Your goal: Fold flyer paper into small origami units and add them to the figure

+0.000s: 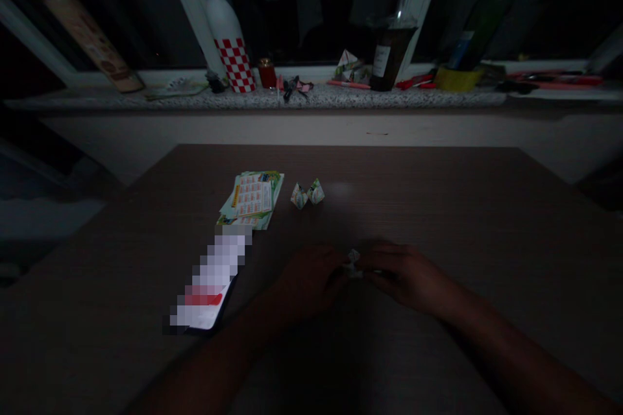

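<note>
Between my two hands, low over the table (462, 220), is a small piece of folded paper (354, 270), pale with some printing. My left hand (311, 277) pinches its left side, and the fingers of my right hand (406, 274) are closed on its right side. Dim light hides much of the fingertips and the paper's exact shape. Beyond my hands stands a small folded paper figure (307, 194) with two pointed parts. To its left lies a stack of printed paper slips (253, 198), green, white and orange.
A lit phone (209, 285), partly blurred out, lies left of my left forearm. Along the granite sill (321, 98) stand a checkered bottle (228, 39), a dark plastic cup (389, 55), a yellow tape roll (457, 79), a green bottle (491, 6) and a tall tube (87, 35).
</note>
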A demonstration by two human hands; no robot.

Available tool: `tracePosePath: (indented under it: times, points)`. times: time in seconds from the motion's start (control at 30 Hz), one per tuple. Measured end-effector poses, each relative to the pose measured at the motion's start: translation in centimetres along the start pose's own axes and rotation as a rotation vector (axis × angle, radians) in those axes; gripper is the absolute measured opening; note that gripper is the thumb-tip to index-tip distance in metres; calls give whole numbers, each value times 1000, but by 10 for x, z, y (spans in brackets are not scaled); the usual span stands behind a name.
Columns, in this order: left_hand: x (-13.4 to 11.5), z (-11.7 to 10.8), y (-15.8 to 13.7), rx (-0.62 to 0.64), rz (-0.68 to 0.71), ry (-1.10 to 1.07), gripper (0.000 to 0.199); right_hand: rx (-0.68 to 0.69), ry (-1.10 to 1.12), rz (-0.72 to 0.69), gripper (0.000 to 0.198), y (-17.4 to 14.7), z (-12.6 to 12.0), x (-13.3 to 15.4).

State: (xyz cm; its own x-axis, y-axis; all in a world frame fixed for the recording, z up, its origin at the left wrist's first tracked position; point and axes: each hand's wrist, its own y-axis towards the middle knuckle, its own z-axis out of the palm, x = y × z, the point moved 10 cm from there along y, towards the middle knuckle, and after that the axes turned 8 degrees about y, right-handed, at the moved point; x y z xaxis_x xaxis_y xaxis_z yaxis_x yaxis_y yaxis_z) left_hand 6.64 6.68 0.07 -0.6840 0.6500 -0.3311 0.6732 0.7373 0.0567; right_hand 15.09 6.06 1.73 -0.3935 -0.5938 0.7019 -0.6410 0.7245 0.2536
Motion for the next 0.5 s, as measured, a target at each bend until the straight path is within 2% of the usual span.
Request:
tracePosePath:
  times: [0.2,0.33,0.5]
  points:
    - [2,6,3,3,-11,-3,20,-17,-10,6,22,2,-1,-3]
    - [6,5,3,-63,-48,-39,23,-29,-5,29,20,4,-1,-8]
    - [7,8,3,-57,-71,-43,28,-36,62,48,28,6,-1,-12]
